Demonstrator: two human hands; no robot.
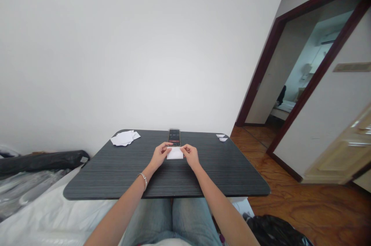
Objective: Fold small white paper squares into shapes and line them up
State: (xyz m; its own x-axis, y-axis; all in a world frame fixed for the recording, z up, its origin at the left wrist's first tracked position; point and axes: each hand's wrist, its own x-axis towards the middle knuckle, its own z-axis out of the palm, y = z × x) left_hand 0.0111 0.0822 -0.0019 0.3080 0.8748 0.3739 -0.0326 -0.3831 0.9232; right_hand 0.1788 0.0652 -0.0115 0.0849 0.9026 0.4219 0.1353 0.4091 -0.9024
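Observation:
A small white sheet of paper (175, 154) lies on the dark wood-grain table (116, 168), held between both hands. My left hand (159, 155) pinches its upper left corner, a bracelet on that wrist. My right hand (190, 154) pinches the upper right corner. Just behind the paper a phone (174, 137) stands upright, screen lit, facing me.
A loose pile of white paper sheets (125, 138) lies at the table's far left corner. Two small folded paper pieces (222, 137) sit at the far right corner. A doorway (301, 83) opens to the right over a wooden floor. Black bags lie beside my legs.

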